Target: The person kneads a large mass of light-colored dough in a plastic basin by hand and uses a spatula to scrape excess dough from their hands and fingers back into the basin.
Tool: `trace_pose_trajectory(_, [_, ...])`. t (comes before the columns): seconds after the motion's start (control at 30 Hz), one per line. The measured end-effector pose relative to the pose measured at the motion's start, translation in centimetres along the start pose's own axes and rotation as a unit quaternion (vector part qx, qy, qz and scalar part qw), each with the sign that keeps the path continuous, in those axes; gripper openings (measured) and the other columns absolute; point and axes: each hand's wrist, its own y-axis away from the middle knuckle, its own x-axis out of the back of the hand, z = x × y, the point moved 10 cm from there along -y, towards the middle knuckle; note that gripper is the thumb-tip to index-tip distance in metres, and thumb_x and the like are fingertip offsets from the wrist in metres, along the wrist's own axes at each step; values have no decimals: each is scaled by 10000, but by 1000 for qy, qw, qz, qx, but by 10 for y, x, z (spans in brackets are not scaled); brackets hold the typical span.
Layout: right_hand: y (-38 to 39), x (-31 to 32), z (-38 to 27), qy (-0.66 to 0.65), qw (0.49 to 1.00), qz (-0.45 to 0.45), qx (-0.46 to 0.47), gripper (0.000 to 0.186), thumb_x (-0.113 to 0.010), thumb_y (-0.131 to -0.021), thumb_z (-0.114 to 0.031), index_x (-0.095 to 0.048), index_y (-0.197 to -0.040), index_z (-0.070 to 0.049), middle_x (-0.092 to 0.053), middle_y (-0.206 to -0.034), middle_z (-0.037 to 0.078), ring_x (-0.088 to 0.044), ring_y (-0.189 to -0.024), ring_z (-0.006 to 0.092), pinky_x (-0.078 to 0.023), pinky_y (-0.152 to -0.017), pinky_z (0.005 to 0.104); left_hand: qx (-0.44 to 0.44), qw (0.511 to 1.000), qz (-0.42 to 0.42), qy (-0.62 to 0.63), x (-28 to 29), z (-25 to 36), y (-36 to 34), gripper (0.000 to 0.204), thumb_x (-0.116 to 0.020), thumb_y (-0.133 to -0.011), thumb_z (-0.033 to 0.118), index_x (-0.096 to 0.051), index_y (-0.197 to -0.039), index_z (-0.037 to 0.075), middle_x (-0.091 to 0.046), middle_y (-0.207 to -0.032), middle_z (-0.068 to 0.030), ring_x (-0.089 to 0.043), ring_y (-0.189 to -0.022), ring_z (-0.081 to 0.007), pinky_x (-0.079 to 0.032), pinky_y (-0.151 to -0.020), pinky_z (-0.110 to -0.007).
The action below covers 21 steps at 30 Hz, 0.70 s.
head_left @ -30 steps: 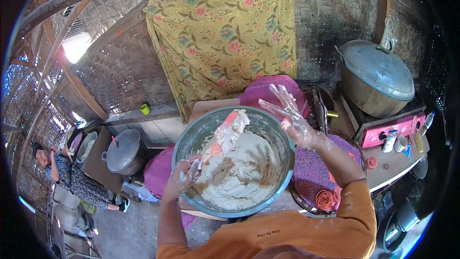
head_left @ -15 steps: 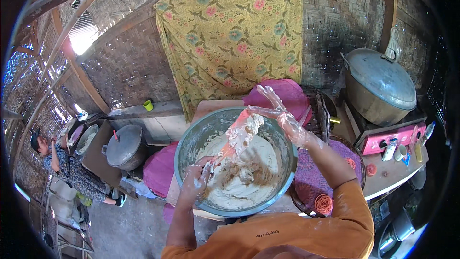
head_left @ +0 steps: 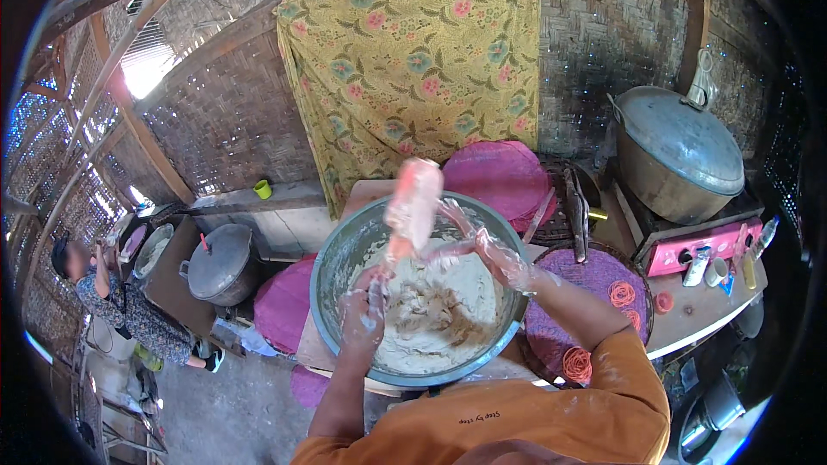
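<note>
A large metal bowl (head_left: 332,271) holds pale dough (head_left: 439,319) on the table in front of me. My left hand (head_left: 363,317), coated in dough, grips the handle of a pinkish spatula (head_left: 413,202). The spatula stands nearly upright over the bowl, its blade smeared with dough. My right hand (head_left: 487,250) wears a clear plastic glove. It reaches from the right with fingers spread, and the fingertips touch the lower part of the blade.
A big lidded metal pot (head_left: 676,151) sits on a pink stove (head_left: 698,245) at right. A purple woven tray (head_left: 594,288) carries orange rings. Pink round mats (head_left: 500,174) lie behind the bowl. A smaller lidded pot (head_left: 220,263) and another person (head_left: 108,293) are at left.
The spatula has swung up from lying across the bowl to nearly upright. My left hand slid inward over the dough, and my right hand came down onto the blade.
</note>
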Motion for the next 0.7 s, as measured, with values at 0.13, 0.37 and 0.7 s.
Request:
trace_pose_trajectory(0.13, [0, 1, -10, -18, 999, -21, 46, 810, -239, -981, -603, 37, -1532, -77, 6, -1602, 134, -416, -1338, 330, -177, -1148, 480, 35, 989, -57, 130, -5, -3, -7, 288, -442, -1020, 260, -590, -1141, 44, -532, -713, 40, -434, -597, -29, -362, -538, -213])
trace_pose_trajectory(0.37, [-10, 19, -51, 500, 842, 139, 149, 819, -143, -907, -720, -365, -1484, -181, -5, -1574, 261, 29, -1437, 494, 46, -1103, 634, 199, 821, -271, 462, -73, -3, 30, 423, -564, -971, 348, -518, -1227, 14, -508, -736, 38, -455, -580, -28, -349, -476, -170])
trace_pose_trajectory(0.7, [12, 20, -14, 431, 898, 73, 57, 688, -230, -928, -686, -511, -1393, -264, -99, -1589, 188, 16, -1456, 439, 34, -1129, 594, 202, 802, -237, 510, -54, -15, 30, 360, -566, -970, 300, -526, -1187, 15, -499, -758, 33, -453, -594, -25, -337, -468, -168])
